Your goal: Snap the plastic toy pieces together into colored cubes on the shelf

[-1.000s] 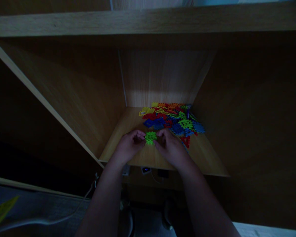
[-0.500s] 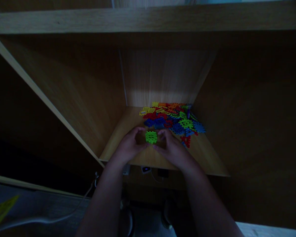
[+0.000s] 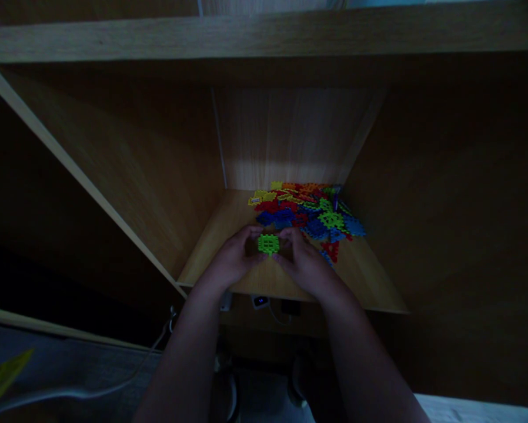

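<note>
A bright green notched plastic tile (image 3: 268, 244) is held between both hands just above the wooden shelf board (image 3: 370, 282). My left hand (image 3: 232, 259) pinches its left edge with curled fingers. My right hand (image 3: 303, 261) grips its right edge the same way. Behind the hands lies a pile of interlocking tiles (image 3: 310, 211) in red, blue, yellow, orange and green. A single red tile (image 3: 332, 251) sits just right of my right hand.
The shelf is a dim wooden cubby with a slanted left wall (image 3: 127, 170), a back panel (image 3: 286, 135) and a dark right wall. A top board (image 3: 264, 35) runs overhead. Below the shelf edge a small lit device (image 3: 260, 302) and a cable (image 3: 114, 385) show.
The green tile has turned from tilted to squarer in my fingers and moved slightly up toward the pile. Both hands have closed in tighter around it.
</note>
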Motion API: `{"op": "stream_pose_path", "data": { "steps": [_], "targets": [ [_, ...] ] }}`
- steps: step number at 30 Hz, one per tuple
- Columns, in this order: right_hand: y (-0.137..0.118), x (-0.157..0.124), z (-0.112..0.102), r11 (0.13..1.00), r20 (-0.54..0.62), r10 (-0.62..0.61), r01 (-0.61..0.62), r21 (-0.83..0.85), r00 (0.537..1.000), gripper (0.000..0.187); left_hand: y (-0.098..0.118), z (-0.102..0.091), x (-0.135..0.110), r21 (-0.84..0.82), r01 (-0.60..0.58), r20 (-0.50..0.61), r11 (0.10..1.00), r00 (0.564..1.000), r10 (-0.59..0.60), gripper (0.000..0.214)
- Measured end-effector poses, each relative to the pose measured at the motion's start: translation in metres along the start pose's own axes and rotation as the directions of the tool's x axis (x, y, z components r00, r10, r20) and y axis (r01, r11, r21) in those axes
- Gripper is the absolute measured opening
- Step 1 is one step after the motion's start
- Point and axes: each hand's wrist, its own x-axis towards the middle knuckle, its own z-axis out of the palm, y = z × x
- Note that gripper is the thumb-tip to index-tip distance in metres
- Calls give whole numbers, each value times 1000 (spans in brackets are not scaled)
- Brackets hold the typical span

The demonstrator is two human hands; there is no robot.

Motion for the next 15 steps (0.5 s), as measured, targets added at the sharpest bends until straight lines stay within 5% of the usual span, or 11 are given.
{"op": "stream_pose_path", "data": {
  "steps": [15],
  "targets": [
    [3,-3,-4,996,35,18,-21,89,999,39,6,-5,-3,-25,2,61,1000,998,0,53]
  ]
}}
